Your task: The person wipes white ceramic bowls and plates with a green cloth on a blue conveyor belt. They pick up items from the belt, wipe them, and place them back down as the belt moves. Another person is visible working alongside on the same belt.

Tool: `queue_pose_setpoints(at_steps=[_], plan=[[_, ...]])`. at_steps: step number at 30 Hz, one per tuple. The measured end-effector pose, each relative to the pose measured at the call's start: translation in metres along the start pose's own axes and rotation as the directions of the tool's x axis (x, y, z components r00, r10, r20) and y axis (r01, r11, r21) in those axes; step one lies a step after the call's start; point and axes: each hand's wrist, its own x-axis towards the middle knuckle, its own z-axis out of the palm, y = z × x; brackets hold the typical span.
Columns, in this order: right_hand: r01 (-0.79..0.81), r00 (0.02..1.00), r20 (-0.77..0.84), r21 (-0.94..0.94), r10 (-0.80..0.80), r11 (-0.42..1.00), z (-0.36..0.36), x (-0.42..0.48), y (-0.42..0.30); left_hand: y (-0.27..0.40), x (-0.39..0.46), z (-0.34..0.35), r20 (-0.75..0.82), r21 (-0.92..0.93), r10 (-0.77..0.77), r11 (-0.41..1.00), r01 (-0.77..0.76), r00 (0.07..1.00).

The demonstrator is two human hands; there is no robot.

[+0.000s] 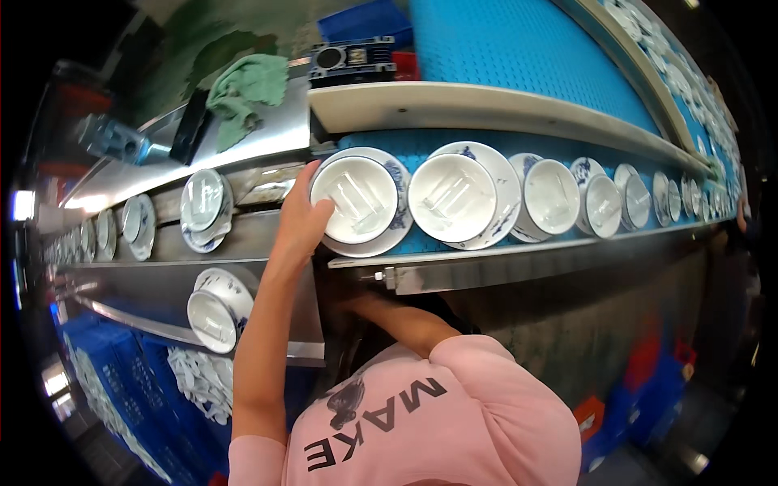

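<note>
My left hand (pixel 308 209) grips the left side of a place setting. Its thumb lies over the rim of a white bowl (pixel 355 200), and its fingers are at the edge of the blue-patterned plate (pixel 358 248) beneath. Clear glassware lies inside the bowl. Directly to the right, a similar bowl (pixel 453 197) rests on its plate on the blue conveyor belt (pixel 419 243). My right hand (pixel 349 296) is low, below the belt's near end, dark and blurred; its fingers cannot be made out.
More bowl-and-plate sets (pixel 552 195) line the belt rightward. Others, like one stacked set (pixel 205 203), run along a metal track leftward. A bowl (pixel 211 322) with a plate sits on the steel ledge. A green cloth (pixel 249 91) and spray bottle (pixel 121 143) lie beyond. Blue crates (pixel 115 364) stand lower left.
</note>
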Motion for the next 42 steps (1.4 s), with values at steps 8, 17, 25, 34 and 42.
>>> queue_pose_setpoints(at_steps=[8,17,25,34,42], plan=[[0.029,0.890,0.395,0.450,-0.228,0.892,-0.306,-0.079,-0.068,0.013,-0.051,-0.099,-0.362,-0.106,-0.012,0.994,-0.028,0.932],[-0.426,0.901,0.000,-0.190,0.434,0.885,-0.433,-0.037,0.032,-0.054,-0.142,-0.296,-0.721,-0.350,-0.174,0.927,-0.135,0.671],[-0.433,0.867,-0.119,0.303,0.485,0.849,-0.408,-0.031,0.060,-0.159,-0.160,-0.358,-0.494,-0.414,-0.411,0.886,0.209,0.766],[-0.045,0.443,-0.280,0.942,0.852,0.333,-0.294,0.062,0.015,-0.147,-0.178,-0.351,-0.263,-0.064,-0.260,0.965,0.253,0.929],[-0.474,0.488,-0.383,0.638,0.784,0.607,-0.313,0.138,0.022,-0.176,-0.227,-0.365,-0.586,-0.100,-0.122,0.992,0.077,0.801]])
